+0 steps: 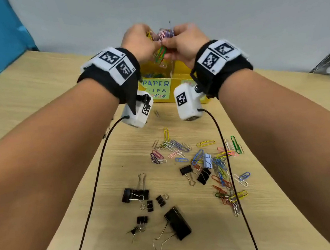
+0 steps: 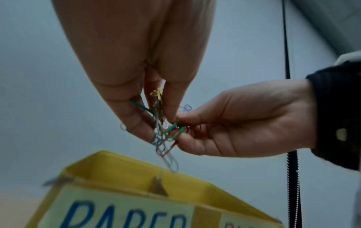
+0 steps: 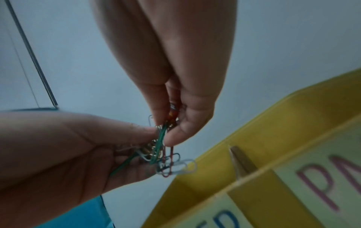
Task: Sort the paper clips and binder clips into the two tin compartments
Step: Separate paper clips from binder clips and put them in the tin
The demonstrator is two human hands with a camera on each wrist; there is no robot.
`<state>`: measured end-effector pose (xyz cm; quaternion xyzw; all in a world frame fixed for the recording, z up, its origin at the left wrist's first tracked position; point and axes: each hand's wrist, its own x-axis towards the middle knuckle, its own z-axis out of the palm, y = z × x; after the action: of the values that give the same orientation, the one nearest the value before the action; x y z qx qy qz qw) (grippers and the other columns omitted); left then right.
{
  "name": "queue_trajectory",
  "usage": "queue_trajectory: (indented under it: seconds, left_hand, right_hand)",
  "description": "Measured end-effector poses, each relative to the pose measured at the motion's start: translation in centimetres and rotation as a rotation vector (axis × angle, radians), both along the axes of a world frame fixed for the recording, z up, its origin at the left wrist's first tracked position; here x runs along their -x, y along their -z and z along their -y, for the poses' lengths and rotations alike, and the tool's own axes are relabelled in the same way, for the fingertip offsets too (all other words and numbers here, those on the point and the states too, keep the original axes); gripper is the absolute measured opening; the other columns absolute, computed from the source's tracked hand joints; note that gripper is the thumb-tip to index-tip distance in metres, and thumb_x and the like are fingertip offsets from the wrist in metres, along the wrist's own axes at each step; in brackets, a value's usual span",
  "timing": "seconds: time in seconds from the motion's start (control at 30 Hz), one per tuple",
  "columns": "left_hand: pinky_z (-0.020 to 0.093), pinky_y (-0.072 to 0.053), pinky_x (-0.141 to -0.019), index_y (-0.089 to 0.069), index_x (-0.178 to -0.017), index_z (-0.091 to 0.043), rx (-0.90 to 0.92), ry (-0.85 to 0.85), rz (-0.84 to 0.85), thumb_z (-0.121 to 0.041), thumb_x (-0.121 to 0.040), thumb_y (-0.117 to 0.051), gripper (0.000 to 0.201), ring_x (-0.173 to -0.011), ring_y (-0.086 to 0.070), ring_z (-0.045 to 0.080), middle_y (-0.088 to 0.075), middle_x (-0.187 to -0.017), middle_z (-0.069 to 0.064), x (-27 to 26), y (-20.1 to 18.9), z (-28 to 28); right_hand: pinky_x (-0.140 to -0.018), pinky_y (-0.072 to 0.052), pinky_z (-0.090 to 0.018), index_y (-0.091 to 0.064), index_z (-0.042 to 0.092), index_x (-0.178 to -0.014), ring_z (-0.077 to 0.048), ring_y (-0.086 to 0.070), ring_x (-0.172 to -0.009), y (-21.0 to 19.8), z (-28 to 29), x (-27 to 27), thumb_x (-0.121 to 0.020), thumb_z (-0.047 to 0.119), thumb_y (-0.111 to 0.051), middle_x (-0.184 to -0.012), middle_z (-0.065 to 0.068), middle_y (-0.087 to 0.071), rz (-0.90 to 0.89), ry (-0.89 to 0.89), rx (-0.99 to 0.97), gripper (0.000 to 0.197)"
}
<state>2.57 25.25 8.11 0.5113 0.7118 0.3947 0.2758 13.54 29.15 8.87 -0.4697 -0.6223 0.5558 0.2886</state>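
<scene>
Both hands are raised together above the yellow tin [image 1: 180, 70], each pinching one tangled bunch of coloured paper clips [image 1: 162, 42]. My left hand [image 1: 141, 42] grips the bunch from the left and my right hand [image 1: 183, 41] from the right. In the left wrist view the left hand [image 2: 160, 123] and right hand [image 2: 180, 131] meet on the bunch [image 2: 162, 141], which dangles over the tin's rim [image 2: 121, 168]. The right wrist view shows my right hand [image 3: 166, 131], my left hand [image 3: 150, 151] and the clips [image 3: 170, 165] near the tin's divider [image 3: 242, 163].
Loose paper clips [image 1: 216, 160] lie scattered on the wooden table, centre and right. Black binder clips [image 1: 135, 195] lie nearer me, with a large one [image 1: 177, 223] in front. Two black camera cables [image 1: 96, 185] cross the table. The tin's left label [image 1: 156, 84] reads PAPER.
</scene>
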Motion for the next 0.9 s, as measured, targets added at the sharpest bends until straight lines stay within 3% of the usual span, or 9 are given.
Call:
queue_trajectory:
  seconds: [0.13, 0.23, 0.3, 0.4, 0.47, 0.53, 0.7, 0.8, 0.9]
  left_hand:
    - [0.036, -0.053, -0.084, -0.062, -0.08, -0.013, 0.186, 0.057, -0.066, -0.011, -0.081, -0.065, 0.004, -0.092, -0.063, 0.03, -0.061, -0.08, 0.009, -0.3, 0.8, 0.0]
    - [0.034, -0.047, -0.094, -0.062, -0.118, -0.007, 0.19, 0.052, -0.203, -0.013, -0.082, -0.066, 0.037, -0.114, -0.059, 0.029, -0.064, -0.117, 0.015, -0.2, 0.5, 0.1]
    - [0.029, -0.044, -0.094, -0.059, -0.121, -0.01, 0.102, 0.011, -0.276, -0.018, -0.081, -0.068, 0.042, -0.114, -0.057, 0.024, -0.062, -0.122, 0.01, -0.1, 0.0, 0.8]
    - [0.026, -0.049, -0.078, -0.063, -0.104, -0.014, -0.006, 0.045, -0.263, -0.018, -0.084, -0.065, 0.021, -0.088, -0.059, 0.016, -0.062, -0.093, -0.001, -0.4, 0.0, 3.4]
    - [0.021, -0.046, -0.06, -0.062, -0.097, -0.015, 0.139, 0.233, -0.249, -0.016, -0.087, -0.062, 0.01, -0.07, -0.055, 0.01, -0.058, -0.081, -0.004, -0.8, 1.2, 5.7]
    - [0.02, -0.044, -0.053, -0.062, -0.103, -0.013, 0.416, 0.456, -0.357, -0.013, -0.087, -0.059, 0.016, -0.067, -0.053, 0.012, -0.062, -0.094, 0.005, -1.4, 3.0, 7.6]
    - [0.033, -0.046, -0.08, -0.049, -0.129, -0.009, 0.594, 0.409, -0.633, 0.0, -0.091, -0.042, 0.04, -0.104, -0.054, 0.03, -0.04, -0.136, 0.014, -2.3, 6.2, 10.3]
    - [0.038, -0.047, -0.089, -0.043, -0.13, -0.008, 0.646, 0.458, -0.648, -0.006, -0.091, -0.043, 0.039, -0.115, -0.052, 0.034, -0.039, -0.135, 0.014, -3.4, 7.4, 11.8]
    - [0.034, -0.048, -0.09, -0.046, -0.13, -0.006, 0.603, 0.544, -0.572, -0.004, -0.088, -0.048, 0.042, -0.114, -0.054, 0.031, -0.043, -0.134, 0.015, -5.8, 8.2, 12.8]
  right_hand:
    - [-0.073, -0.054, -0.038, -0.052, 0.01, -0.067, -0.022, -0.058, -0.073, 1.8, -1.0, 0.4, -0.086, -0.005, -0.053, -0.074, -0.008, -0.055, 0.124, 0.001, 0.133, 0.024]
    - [-0.068, -0.046, -0.034, -0.061, 0.01, -0.089, -0.02, -0.053, -0.071, 1.4, -0.8, -0.3, -0.086, 0.0, -0.053, -0.09, -0.009, -0.057, 0.141, 0.014, 0.141, 0.013]
    - [-0.067, -0.044, -0.029, -0.064, 0.015, -0.1, -0.017, -0.054, -0.072, 0.6, -0.2, -1.3, -0.086, 0.005, -0.055, -0.094, -0.005, -0.058, 0.137, 0.067, 0.081, 0.02]
    - [-0.056, -0.048, -0.022, -0.058, 0.02, -0.077, -0.011, -0.059, -0.061, -0.5, 1.4, -4.8, -0.088, 0.005, -0.054, -0.075, 0.002, -0.06, 0.139, 0.071, 0.017, 0.019]
    - [-0.05, -0.049, -0.021, -0.056, 0.018, -0.077, -0.01, -0.058, -0.054, -0.2, 2.7, -8.2, -0.09, 0.006, -0.052, -0.071, 0.001, -0.059, 0.277, 0.014, 0.029, 0.018]
    - [-0.054, -0.049, -0.026, -0.059, 0.012, -0.09, -0.014, -0.059, -0.059, 1.0, 3.9, -11.4, -0.09, 0.006, -0.053, -0.074, -0.003, -0.059, 0.574, -0.068, 0.062, 0.008]
    - [-0.055, -0.044, -0.029, -0.064, -0.005, -0.108, -0.028, -0.058, -0.089, 4.9, 6.7, -16.6, -0.083, 0.008, -0.061, -0.103, -0.022, -0.065, 1.252, -0.162, 0.069, 0.028]
    - [-0.061, -0.05, -0.033, -0.062, -0.004, -0.094, -0.031, -0.061, -0.088, 6.6, 9.2, -17.1, -0.083, 0.008, -0.056, -0.096, -0.022, -0.061, 1.308, -0.175, 0.089, 0.018]
    - [-0.072, -0.054, -0.039, -0.063, -0.005, -0.109, -0.029, -0.062, -0.091, 8.6, 10.8, -16.0, -0.086, 0.006, -0.051, -0.095, -0.019, -0.059, 1.145, -0.122, 0.07, 0.028]
